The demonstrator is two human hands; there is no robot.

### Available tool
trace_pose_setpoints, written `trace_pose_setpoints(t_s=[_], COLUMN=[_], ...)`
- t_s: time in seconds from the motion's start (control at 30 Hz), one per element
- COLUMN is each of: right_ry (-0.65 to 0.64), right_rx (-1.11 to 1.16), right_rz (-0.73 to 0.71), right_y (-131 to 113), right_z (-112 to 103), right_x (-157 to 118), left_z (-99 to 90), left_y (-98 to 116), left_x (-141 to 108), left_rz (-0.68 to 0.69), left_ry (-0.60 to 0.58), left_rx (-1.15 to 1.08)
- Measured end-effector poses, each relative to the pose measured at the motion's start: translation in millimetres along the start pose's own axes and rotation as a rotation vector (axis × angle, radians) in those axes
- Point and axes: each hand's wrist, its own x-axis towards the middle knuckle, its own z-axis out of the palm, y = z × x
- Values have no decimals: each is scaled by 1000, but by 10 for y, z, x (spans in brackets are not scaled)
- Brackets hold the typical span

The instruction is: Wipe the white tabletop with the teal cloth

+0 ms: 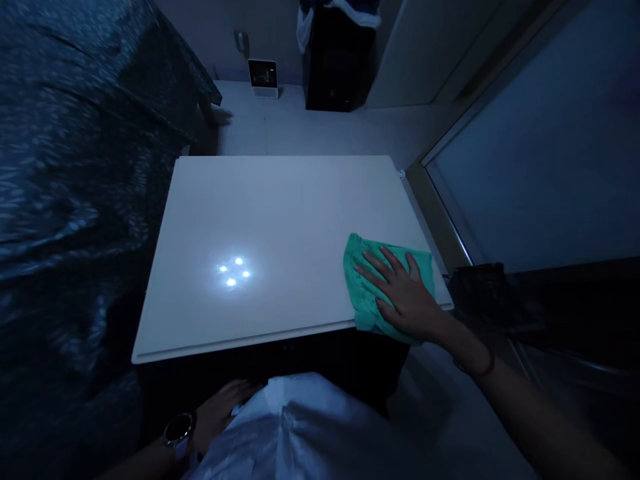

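My right hand [407, 300] lies flat on a green cloth [367, 313], its fingers spread. The cloth is spread over the near right corner of a glossy white tabletop [280, 207], and part of it hangs over the front edge. At the bottom, my left hand [225, 407] is low beside my light-coloured clothing [310, 433], below the tabletop's front edge. Its fingers are dark and partly hidden, so their grip is unclear. A round watch [179, 429] is on the left wrist, and a thin red band [484, 365] circles the right.
Patterned dark fabric [75, 200] covers something along the left. Beyond the table, a small device with a screen [263, 78] and a black box-shaped object [333, 73] stand on the pale floor [295, 127] by the wall. A pale framed panel [540, 147] flanks the right side.
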Motion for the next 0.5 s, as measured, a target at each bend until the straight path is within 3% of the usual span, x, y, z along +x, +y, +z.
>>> trace_pose_setpoints(t_s=[0.07,0.13,0.37,0.5], right_ry=[-6,-5,41,101], right_rx=[11,13,27,117], right_rz=[11,72,430,537], right_y=[80,295,1391,1766], right_z=[7,-28,-275,-351], right_x=[-47,143,1742,2334], left_z=[8,6,11,35], left_y=[7,19,59,73], left_x=[-11,-13,-33,-71], left_rz=[-23,-14,-34,-90], left_ry=[12,20,-27,-63], left_rx=[11,0,-82,-41])
